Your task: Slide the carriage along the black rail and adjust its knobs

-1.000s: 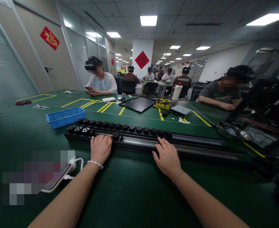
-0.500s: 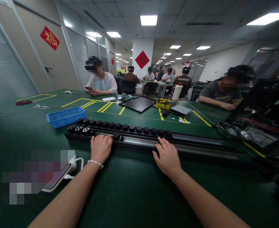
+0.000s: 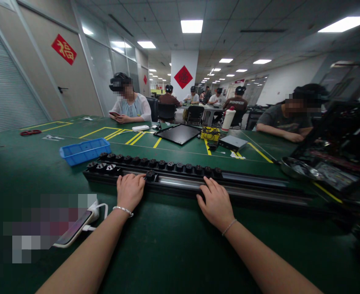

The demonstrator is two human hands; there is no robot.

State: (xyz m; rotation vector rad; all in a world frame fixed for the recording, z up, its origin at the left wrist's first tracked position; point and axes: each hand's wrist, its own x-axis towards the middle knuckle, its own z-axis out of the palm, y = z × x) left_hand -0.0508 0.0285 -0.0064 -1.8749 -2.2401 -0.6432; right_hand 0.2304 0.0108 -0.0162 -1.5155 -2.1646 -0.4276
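Note:
Two long black power tracks (image 3: 186, 185) lie side by side across the green table. A row of small black socket modules (image 3: 170, 165) sits in the far track; several more are at the left end of the near one. My left hand (image 3: 130, 190) is curled over the near track, its index fingertip at the side of a black socket module (image 3: 150, 175). Part of its grip is hidden behind the knuckles. Resting on the same track further right, my right hand (image 3: 216, 202) has its fingers stretched out over the metal strip and holds nothing.
A blue bin (image 3: 85, 152) stands behind the track's left end. At front left lies a phone (image 3: 74, 232) with a white cable. A black panel (image 3: 178, 134), a grey box (image 3: 233, 143) and a metal bowl (image 3: 301, 168) are beyond. Two people sit at the table.

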